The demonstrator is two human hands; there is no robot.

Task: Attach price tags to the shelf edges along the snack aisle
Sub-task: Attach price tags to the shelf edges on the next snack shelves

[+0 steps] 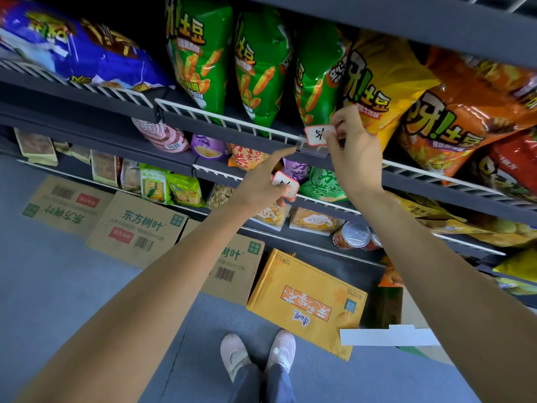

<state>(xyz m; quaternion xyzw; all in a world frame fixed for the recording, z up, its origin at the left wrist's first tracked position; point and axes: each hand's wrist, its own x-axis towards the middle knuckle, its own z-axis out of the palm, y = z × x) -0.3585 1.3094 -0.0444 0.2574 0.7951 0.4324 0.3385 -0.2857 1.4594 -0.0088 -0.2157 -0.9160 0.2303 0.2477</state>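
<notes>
A: Head view, looking down past both arms at the snack shelves. What is the right hand [353, 144] doing?

B: It pinches a white tag [318, 135] with a red border between thumb and fingertips, holding it against the front rail [261, 132] of the upper shelf, just above a clear holder strip [312, 147] on the shelf edge [220, 138].

A: And the left hand [261, 181]?

B: Its index finger [283, 155] is stretched out, the tip touching or nearly touching the left end of that strip. The other fingers curl round a second tag [286, 184], also white with a red border, held lower, in front of the next shelf down.

A: What sits behind the rail?

B: Green bags [200, 50] stand upright, with a yellow bag [383, 80] right behind the right hand and an orange bag [465, 112] further right. A blue bag [96, 56] lies on the left.

A: Below?

B: Smaller packs crowd the lower shelves. On the grey floor [58, 286] are brown boxes [136, 225] and a yellow box [308, 301], lying beside the shelf base. The person's pale shoes [258, 353] stand near the yellow box. A white strip [386, 335] shows at lower right; I cannot tell what it is.
</notes>
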